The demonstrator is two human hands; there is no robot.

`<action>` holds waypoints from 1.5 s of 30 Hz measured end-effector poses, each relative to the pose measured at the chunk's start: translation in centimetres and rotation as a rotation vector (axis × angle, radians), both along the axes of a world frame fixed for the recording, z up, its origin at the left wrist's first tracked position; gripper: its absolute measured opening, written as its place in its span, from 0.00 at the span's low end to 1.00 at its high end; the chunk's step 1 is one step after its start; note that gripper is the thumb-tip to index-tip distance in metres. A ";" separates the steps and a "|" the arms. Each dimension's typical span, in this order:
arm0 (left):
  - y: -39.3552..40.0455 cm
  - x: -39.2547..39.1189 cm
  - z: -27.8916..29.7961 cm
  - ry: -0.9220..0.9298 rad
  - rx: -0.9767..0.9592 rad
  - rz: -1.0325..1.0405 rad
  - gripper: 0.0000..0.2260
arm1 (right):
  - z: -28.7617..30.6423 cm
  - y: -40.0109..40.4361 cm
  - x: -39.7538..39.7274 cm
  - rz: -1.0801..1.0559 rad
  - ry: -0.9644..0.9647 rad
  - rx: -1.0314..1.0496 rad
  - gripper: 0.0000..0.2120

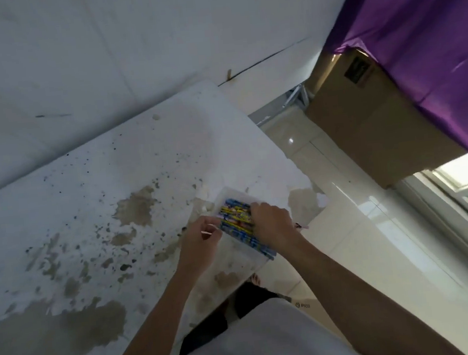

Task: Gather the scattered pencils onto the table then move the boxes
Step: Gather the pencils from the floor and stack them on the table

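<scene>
Pencils [238, 222] between left hand [201, 239] and right hand [271, 221].

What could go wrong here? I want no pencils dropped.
1. The pencils lie bunched by the table edge; a nudge from the right hand might push some onto the floor.
2. The left hand pinches one thin stick loosely; it may slip.

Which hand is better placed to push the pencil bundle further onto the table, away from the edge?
Probably the right hand: it lies on the pencil bundle at its edge side, near the table rim. The left hand sits beside the bundle and pinches a thin stick.
</scene>
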State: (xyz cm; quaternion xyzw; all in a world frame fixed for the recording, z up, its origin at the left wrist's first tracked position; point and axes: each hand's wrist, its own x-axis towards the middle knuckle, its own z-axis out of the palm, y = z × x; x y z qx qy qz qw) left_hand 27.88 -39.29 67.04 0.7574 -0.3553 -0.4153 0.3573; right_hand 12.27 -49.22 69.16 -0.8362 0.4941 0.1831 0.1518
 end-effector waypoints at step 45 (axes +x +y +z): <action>-2.3 -5.4 -4.1 -0.498 -0.026 -0.455 0.28 | -2.9 -4.1 -5.3 0.128 -0.563 0.175 0.18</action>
